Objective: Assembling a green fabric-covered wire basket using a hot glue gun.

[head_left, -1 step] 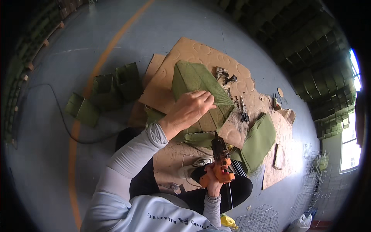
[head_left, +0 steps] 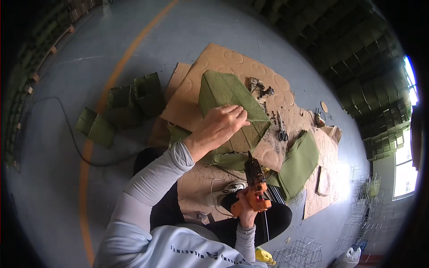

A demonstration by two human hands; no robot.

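1. We see the left hand (head_left: 221,125) pressed down on a green box (head_left: 230,111), fingers curled over its upper edge and gripping it.
2. The box is covered in green fabric and lies tilted on a sheet of cardboard (head_left: 223,62) spread over the grey floor (head_left: 89,53).
3. The right hand (head_left: 243,210) is clenched around the orange grip of a glue gun (head_left: 255,183), whose dark nozzle points up toward the lower edge of the box, close to it; we cannot tell whether it touches.
4. A loose piece of green fabric (head_left: 299,163) lies on the cardboard just right of the gun.
5. Scissors (head_left: 281,129) lie on the cardboard to the right of the box, near its corner.
6. More green boxes (head_left: 134,100) sit on the floor to the left, well apart from the one in hand.
7. A black cable (head_left: 71,134) curves across the floor on the left.
8. An orange line (head_left: 85,178) runs along the floor.
9. Wire frames (head_left: 366,187) stand at the right, near a window.
10. The person sits with one shoe (head_left: 230,190) resting on the cardboard beside the right hand.
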